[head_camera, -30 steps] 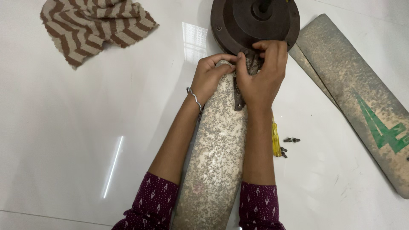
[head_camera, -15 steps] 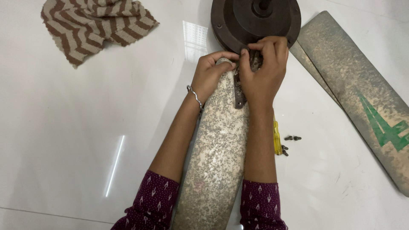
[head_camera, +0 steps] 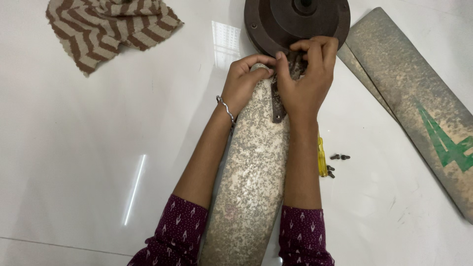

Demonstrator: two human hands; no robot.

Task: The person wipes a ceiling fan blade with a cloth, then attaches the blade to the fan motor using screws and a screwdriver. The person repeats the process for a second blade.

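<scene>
Motor hub (head_camera: 295, 22) cut off by top edge. Blade (head_camera: 253, 162) root and bracket (head_camera: 279, 106) mostly hidden under both hands; fingertips block the joint, can't tell what they pinch. Blade tip runs off bottom edge. Screwdriver (head_camera: 322, 157) half behind right forearm. Screws (head_camera: 339, 157) too small to count. Second blade (head_camera: 419, 98) clipped at right edge.

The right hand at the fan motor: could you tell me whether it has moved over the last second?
Yes, slightly. The right hand has crept up toward the dark round motor housing; its fingers now overlap the housing's rim more than before.
</scene>
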